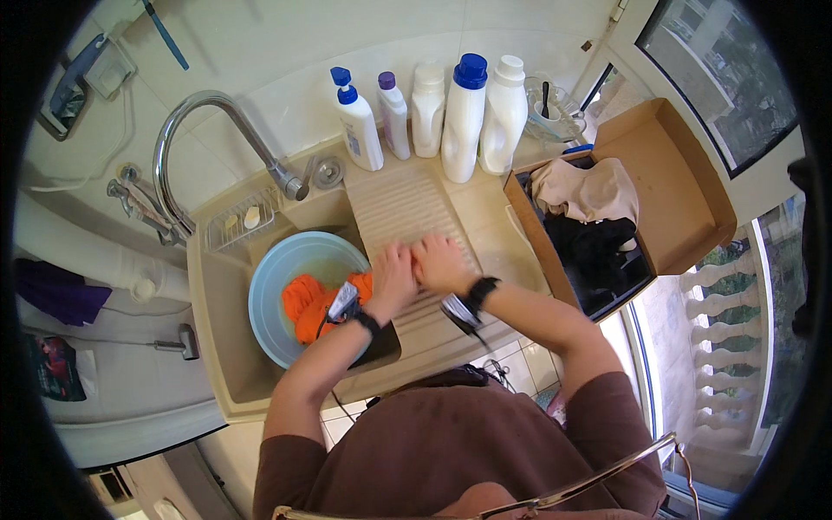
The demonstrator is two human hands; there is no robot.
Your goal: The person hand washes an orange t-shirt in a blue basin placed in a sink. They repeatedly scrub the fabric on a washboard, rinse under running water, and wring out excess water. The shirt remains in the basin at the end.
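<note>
My left hand (393, 278) is curled over the edge between a round blue basin (265, 266) and the ribbed washboard surface (409, 208). An orange cloth (304, 305) lies wet and bunched in the basin, and one end runs up into my left hand. Pressed against it, knuckles bent, my right hand (443, 265) rests over the ribs; what its fingers hold is hidden. Both wrists wear black bands with small tagged devices and dangling cords. Cloudy water (322, 268) shows around the cloth.
A chrome faucet (214, 97) arches over the sink (224, 364). A wire soap rack (242, 221) sits at its back left corner. Several white bottles (463, 123) line the wall. At right, an open cardboard box (682, 188) holds beige clothing (588, 188) and black clothing (588, 244).
</note>
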